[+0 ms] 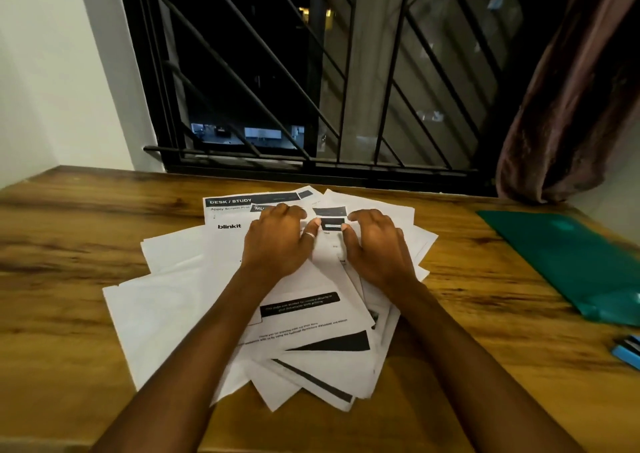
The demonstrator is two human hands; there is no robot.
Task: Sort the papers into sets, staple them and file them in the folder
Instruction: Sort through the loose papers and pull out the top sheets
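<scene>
While we press on the fanned papers [180, 314], bare bench [69, 262] shows left.
Left grip [277, 241] and right grip [375, 246] sit side by side atop the pile, fingers arched, tips down, pinching nothing; green folder [571, 262] and blue stapler [628, 352] lie at the right edge.

At the right edge, a blue object [626, 355] is cut off, too little showing to name it; the green folder [568, 262] above it is clipped too. In the middle, the papers [180, 300] overlap, hiding lower sheets; their small print is blurred.
</scene>
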